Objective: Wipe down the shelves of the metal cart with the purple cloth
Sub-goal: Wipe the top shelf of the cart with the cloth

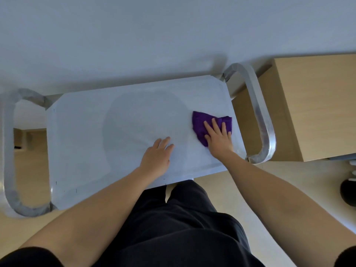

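Note:
The metal cart's top shelf (92, 135) fills the middle of the head view, a flat silver sheet with a looped handle at each end. The purple cloth (202, 122) lies crumpled near the shelf's right end. My right hand (217, 137) presses flat on the cloth with straight, spread fingers. My left hand (156, 157) rests palm-down on the bare shelf, left of the cloth and apart from it. The lower shelves are hidden under the top one.
A pale wall runs behind the cart. A wooden cabinet (316, 105) stands just right of the right handle (260, 116). The left handle (9, 151) loops over the wooden floor. A dark round object (348, 191) sits at the right edge.

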`<action>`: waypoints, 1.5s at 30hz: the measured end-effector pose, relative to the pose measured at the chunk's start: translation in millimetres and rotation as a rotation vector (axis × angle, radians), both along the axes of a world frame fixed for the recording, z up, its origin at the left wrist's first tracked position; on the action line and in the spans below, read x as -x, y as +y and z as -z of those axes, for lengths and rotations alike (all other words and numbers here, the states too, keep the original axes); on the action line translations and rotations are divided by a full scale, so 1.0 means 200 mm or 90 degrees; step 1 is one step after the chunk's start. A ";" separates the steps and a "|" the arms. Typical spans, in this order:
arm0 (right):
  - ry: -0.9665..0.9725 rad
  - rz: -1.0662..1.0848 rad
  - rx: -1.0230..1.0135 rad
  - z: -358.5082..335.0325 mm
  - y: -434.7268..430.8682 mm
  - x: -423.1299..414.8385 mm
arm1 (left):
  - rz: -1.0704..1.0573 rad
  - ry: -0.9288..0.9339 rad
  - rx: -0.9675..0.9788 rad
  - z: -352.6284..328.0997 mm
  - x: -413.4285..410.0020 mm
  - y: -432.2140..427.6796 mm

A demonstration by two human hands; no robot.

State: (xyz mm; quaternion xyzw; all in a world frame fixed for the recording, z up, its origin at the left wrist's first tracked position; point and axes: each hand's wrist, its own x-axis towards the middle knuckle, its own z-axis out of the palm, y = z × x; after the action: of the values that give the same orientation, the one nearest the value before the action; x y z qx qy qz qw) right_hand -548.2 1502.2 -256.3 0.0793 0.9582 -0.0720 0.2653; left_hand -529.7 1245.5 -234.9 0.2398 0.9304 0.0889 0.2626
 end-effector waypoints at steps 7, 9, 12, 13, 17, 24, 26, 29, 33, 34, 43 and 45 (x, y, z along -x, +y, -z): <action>0.010 -0.142 0.018 0.02 -0.25 -0.02 | -0.045 0.009 0.013 0.02 0.06 0.11; 0.028 -0.215 0.033 0.02 -0.20 0.02 | -0.079 0.003 0.016 0.03 0.06 0.13; 0.045 -0.277 0.043 0.03 -0.02 0.18 | -0.109 0.008 0.019 0.04 0.05 0.18; 0.059 -0.262 0.034 0.03 0.04 0.26 | -0.120 0.017 0.016 0.04 0.06 0.20; 0.052 -0.142 -0.002 0.04 0.20 0.53 | -0.158 0.015 -0.001 0.07 0.05 0.30; 0.093 -0.335 0.054 0.08 -0.04 0.21 | -0.232 -0.010 0.061 0.09 0.03 0.46; 0.095 -0.379 0.078 0.08 0.01 0.27 | -0.231 -0.003 0.075 0.10 0.03 0.47; 0.090 -0.381 0.053 0.09 0.12 0.50 | -0.231 -0.013 0.090 0.14 0.04 0.48; 0.060 -0.221 0.035 0.06 0.14 0.78 | -0.250 -0.008 0.104 0.16 0.03 0.49; 0.053 -0.196 0.028 0.06 0.10 0.78 | -0.257 -0.012 0.104 0.16 0.03 0.49; 0.066 -0.470 0.085 0.08 0.05 0.52 | -0.291 -0.041 0.043 0.13 0.02 0.48; 0.068 -0.437 0.051 0.08 0.11 0.68 | -0.293 -0.042 0.042 0.12 0.03 0.49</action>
State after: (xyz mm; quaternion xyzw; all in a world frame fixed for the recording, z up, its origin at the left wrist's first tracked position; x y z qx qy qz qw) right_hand -684.9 1524.1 -272.8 -0.2616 0.9380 -0.0204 0.2263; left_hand -534.9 1342.7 -258.7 0.0095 0.9538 0.1238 0.2735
